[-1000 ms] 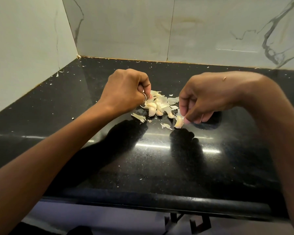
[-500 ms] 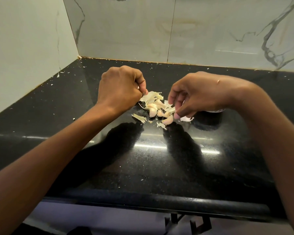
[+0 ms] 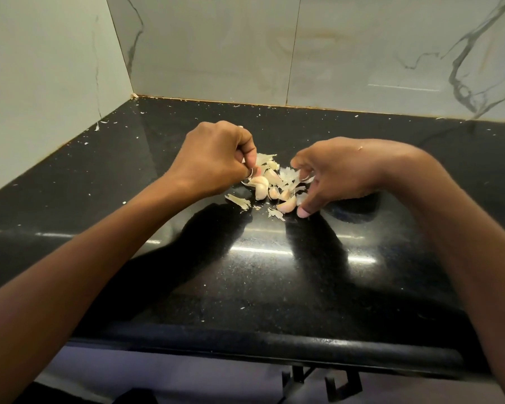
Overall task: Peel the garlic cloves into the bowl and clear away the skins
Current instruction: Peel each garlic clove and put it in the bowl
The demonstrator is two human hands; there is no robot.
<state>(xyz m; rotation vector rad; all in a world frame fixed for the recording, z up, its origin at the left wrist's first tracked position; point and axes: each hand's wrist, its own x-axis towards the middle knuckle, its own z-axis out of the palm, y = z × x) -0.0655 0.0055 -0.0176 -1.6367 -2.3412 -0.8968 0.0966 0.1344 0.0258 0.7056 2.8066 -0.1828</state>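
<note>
A small pile of garlic cloves point(image 3: 261, 186) and papery skins point(image 3: 287, 177) lies on the black counter point(image 3: 245, 287) between my hands. My left hand point(image 3: 213, 158), wearing a ring, is curled tight at the pile's left edge; what its fingertips hold is hidden. My right hand point(image 3: 338, 173) arches over the pile's right side with its fingers spread and bent, fingertips among the skins. Its thumb tip presses the counter beside a loose clove point(image 3: 286, 205). No bowl shows in this view.
Stray skin flakes point(image 3: 238, 201) lie in front of the pile, and small crumbs dot the counter toward the back left corner. Marble-look walls point(image 3: 216, 53) close the counter at the back and left. The counter's rounded front edge point(image 3: 245, 342) runs across near me.
My right hand moved left to the pile with a clove pinched, then let it go and spread its fingers over the skins. My left hand stayed curled at the pile's left edge.
</note>
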